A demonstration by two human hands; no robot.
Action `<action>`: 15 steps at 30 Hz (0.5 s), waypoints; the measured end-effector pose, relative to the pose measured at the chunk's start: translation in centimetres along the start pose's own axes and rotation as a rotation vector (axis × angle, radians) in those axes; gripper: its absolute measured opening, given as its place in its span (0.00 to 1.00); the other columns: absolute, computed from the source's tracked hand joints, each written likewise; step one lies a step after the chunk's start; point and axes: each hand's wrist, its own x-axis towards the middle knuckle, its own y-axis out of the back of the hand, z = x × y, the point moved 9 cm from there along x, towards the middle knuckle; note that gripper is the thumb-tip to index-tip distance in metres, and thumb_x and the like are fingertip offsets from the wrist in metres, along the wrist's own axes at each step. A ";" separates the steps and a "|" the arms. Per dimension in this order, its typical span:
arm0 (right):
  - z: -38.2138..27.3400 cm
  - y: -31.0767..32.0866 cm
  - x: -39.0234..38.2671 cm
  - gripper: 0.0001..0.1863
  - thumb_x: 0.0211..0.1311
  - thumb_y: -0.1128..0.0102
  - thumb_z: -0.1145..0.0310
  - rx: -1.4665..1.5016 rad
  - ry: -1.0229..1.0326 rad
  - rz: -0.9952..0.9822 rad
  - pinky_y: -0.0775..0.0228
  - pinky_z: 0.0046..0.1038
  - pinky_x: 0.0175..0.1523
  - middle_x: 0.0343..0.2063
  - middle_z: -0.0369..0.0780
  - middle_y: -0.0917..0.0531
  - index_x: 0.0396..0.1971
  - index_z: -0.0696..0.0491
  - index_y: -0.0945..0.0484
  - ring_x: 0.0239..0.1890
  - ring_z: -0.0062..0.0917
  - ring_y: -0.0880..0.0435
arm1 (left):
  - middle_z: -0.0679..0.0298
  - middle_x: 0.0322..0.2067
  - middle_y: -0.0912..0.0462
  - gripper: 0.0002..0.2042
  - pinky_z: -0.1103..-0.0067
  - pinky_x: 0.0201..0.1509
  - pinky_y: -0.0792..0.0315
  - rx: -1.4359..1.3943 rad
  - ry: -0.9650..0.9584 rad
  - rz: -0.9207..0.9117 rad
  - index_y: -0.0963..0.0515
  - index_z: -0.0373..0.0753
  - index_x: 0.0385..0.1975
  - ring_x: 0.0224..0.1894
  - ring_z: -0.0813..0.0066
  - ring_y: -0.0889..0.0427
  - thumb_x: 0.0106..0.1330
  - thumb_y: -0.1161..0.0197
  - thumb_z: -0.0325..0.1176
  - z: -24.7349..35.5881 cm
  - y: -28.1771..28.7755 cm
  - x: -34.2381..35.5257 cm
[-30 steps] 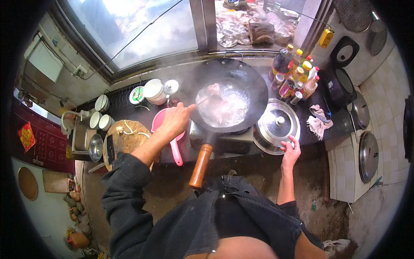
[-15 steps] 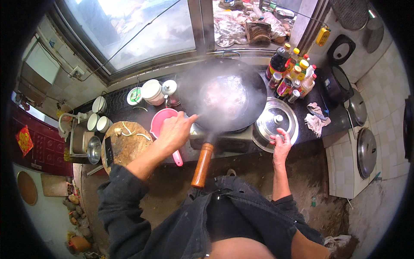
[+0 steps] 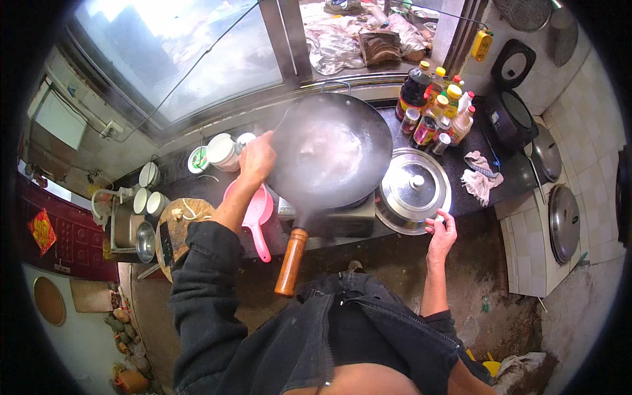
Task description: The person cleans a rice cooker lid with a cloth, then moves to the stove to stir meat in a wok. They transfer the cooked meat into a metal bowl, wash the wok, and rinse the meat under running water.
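My left hand [image 3: 257, 160] is closed beside the left rim of the wok, next to a lidded jar [image 3: 245, 141] that it partly covers. What its fingers hold, if anything, is hidden. Thin steam rises from the dark wok [image 3: 316, 174], where a pale patch shows on the bottom. The wok's wooden handle [image 3: 290, 263] points toward me, with neither hand on it. Below my left wrist lies a pink plastic dipper [image 3: 258, 210]. My right hand [image 3: 441, 234] hovers with loosely bent fingers apart, holding nothing, near the edge of a shiny steel lid [image 3: 413, 187].
Several sauce bottles [image 3: 438, 108] crowd the counter's back right, near a cloth [image 3: 482, 178] and a black cooker [image 3: 513, 118]. At left stand a white tub [image 3: 222, 153], a round chopping board [image 3: 187, 227] with pale strips and a knife, white cups [image 3: 157, 203] and a steel bowl [image 3: 145, 241].
My left hand has moved forward, from the wok's near left edge to beside the jar. Steam over the wok has thinned. The fingers of my right hand are slightly more bent.
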 end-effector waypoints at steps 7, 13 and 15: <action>0.3 -1.5 0.6 0.15 0.62 0.51 0.81 -0.003 -0.006 -0.053 0.25 0.19 0.35 0.46 0.40 0.21 0.49 0.61 0.26 0.35 0.22 0.16 | 0.49 0.39 0.16 0.20 0.61 0.48 0.25 -0.091 -0.057 -0.261 0.22 0.45 0.52 0.44 0.48 0.18 0.58 0.49 0.27 0.0 -4.2 -3.0; 0.6 -4.9 0.5 0.15 0.62 0.52 0.81 -0.019 0.007 -0.138 0.24 0.19 0.34 0.46 0.39 0.21 0.47 0.59 0.23 0.35 0.22 0.15 | 0.50 0.41 0.18 0.17 0.60 0.46 0.26 0.070 -0.157 -0.299 0.23 0.46 0.53 0.43 0.50 0.18 0.63 0.48 0.30 1.9 1.2 -8.8; 0.5 -5.7 0.2 0.15 0.62 0.52 0.81 -0.031 0.014 -0.163 0.24 0.19 0.34 0.46 0.39 0.21 0.47 0.59 0.24 0.35 0.21 0.15 | 0.51 0.43 0.18 0.17 0.60 0.45 0.25 0.093 -0.193 -0.262 0.23 0.47 0.53 0.42 0.50 0.18 0.65 0.48 0.31 2.6 4.4 -10.5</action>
